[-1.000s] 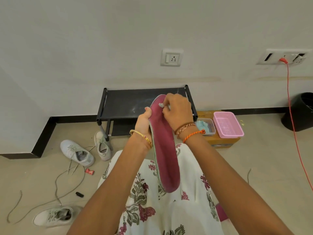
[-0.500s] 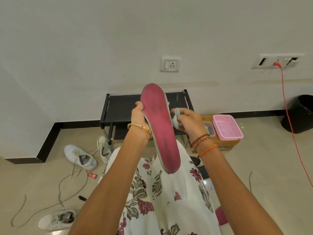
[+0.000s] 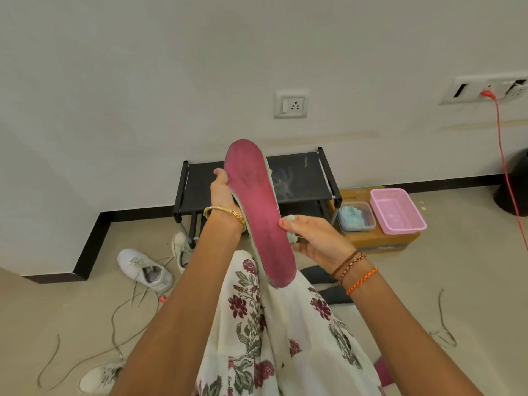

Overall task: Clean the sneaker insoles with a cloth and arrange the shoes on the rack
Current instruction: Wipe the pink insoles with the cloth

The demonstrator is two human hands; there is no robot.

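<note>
Before rack [image 3: 300, 178]: L hand [image 3: 221, 192] grips insole [image 3: 257, 207]; R hand [image 3: 317, 238] fingers pinch cloth [image 3: 292, 237].

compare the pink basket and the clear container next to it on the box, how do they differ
The pink basket is opaque, mesh-walled and looks empty; the clear container is see-through, smooth-walled and holds light blue cloths. The pink basket is also the larger, and sits right of the clear container. Both are open-topped, rectangular and rest on the cardboard box.

Beige floor [image 3: 457, 267] bearing black rack [image 3: 300, 178], three white sneakers [image 3: 145, 270], loose laces [image 3: 120, 315], cardboard box [image 3: 377, 238].
</note>
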